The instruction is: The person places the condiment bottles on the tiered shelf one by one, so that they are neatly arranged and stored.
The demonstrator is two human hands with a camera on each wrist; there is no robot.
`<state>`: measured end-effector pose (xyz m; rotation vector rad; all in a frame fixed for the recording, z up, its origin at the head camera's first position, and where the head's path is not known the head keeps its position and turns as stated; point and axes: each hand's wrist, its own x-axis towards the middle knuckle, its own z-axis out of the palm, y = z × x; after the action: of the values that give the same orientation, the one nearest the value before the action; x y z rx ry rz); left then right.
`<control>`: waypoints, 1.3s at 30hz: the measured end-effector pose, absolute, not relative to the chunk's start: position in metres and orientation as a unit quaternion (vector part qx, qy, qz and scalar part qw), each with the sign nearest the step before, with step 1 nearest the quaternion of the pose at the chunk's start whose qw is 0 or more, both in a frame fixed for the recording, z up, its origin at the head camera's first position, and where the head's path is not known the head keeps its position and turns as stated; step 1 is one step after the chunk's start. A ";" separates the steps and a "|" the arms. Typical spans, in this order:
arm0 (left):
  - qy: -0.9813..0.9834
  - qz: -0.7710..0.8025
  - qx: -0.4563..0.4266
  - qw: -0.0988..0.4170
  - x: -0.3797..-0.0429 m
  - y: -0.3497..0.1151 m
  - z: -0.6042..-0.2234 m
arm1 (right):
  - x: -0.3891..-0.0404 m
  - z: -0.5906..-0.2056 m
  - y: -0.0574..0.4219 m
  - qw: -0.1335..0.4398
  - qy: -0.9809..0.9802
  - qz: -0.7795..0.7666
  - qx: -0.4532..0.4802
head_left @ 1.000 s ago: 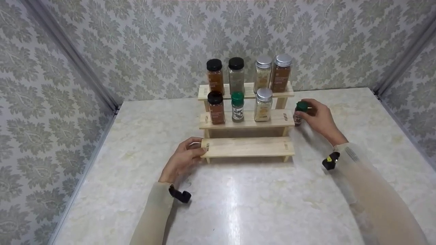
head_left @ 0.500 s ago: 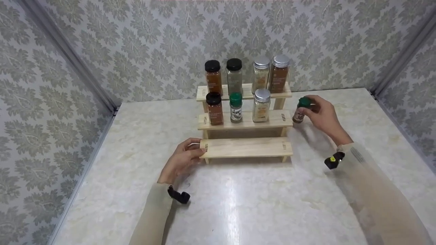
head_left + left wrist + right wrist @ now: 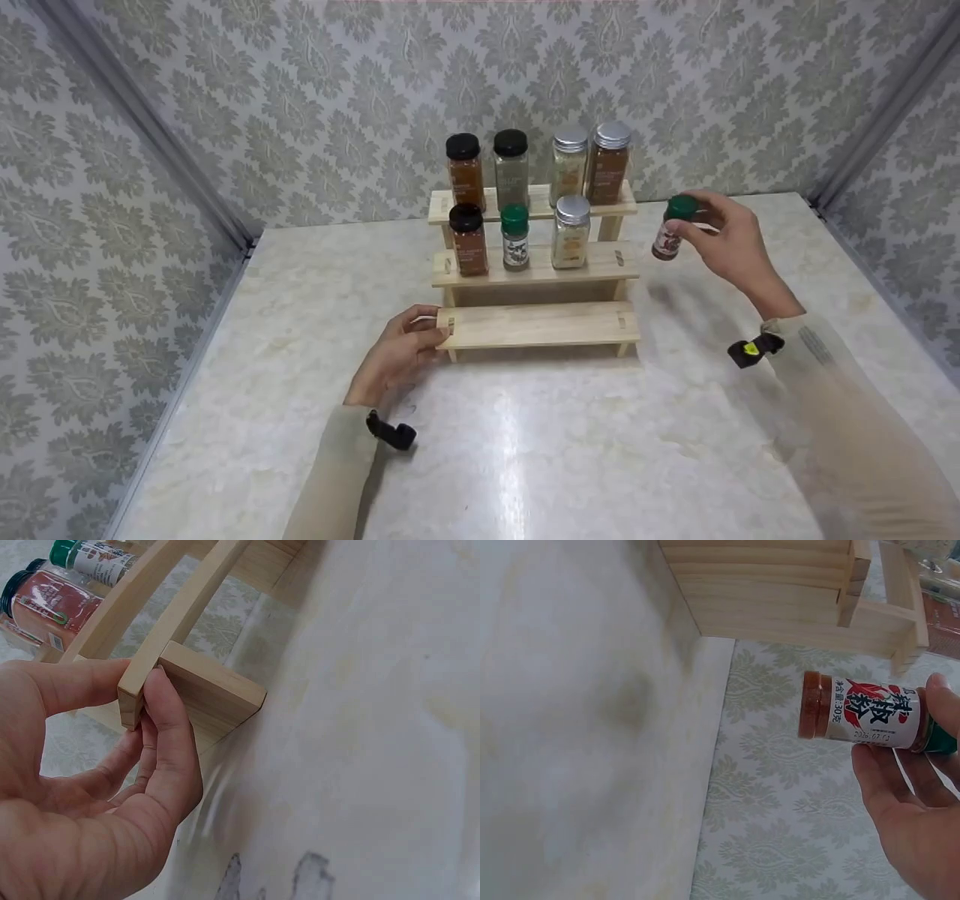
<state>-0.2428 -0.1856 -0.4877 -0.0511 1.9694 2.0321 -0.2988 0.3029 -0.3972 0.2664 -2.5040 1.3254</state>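
My right hand (image 3: 731, 236) grips a small green-capped spice jar (image 3: 667, 238) by its cap, off the table to the right of the wooden rack. In the right wrist view the jar (image 3: 866, 711) shows red powder and a white label with red peppers. My left hand (image 3: 397, 349) pinches the left end of the rack's lowest shelf (image 3: 540, 326) between thumb and fingers. On the middle shelf stand a black-capped jar of red spice (image 3: 469, 244), a small green-capped jar (image 3: 515, 240) and a silver-capped jar (image 3: 571, 236).
Several taller jars stand along the top shelf: a black-capped orange one (image 3: 466, 176), a black-capped grey-green one (image 3: 511, 172), a silver-capped pale one (image 3: 568, 169) and a silver-capped brown one (image 3: 609, 169). The marbled table (image 3: 600, 442) meets patterned walls behind and at both sides.
My right hand has lifted the green-capped jar and carried it a little to the right, away from the rack. The left hand keeps its hold on the lowest shelf.
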 end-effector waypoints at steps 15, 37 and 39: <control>0.688 0.708 -0.025 0.156 -0.242 -0.187 -0.488 | -0.282 -0.368 0.278 0.205 -0.835 0.490 0.144; 0.687 0.708 -0.009 0.165 -0.243 -0.189 -0.489 | -0.290 -0.371 0.231 0.181 -0.817 0.516 0.182; 0.686 0.709 -0.011 0.165 -0.243 -0.189 -0.488 | -0.291 -0.373 0.229 0.176 -0.817 0.518 0.182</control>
<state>-0.2431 -0.1886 -0.4885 -0.0313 1.9530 2.0200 -0.2908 0.2288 -0.3735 0.5158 -2.3147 1.4674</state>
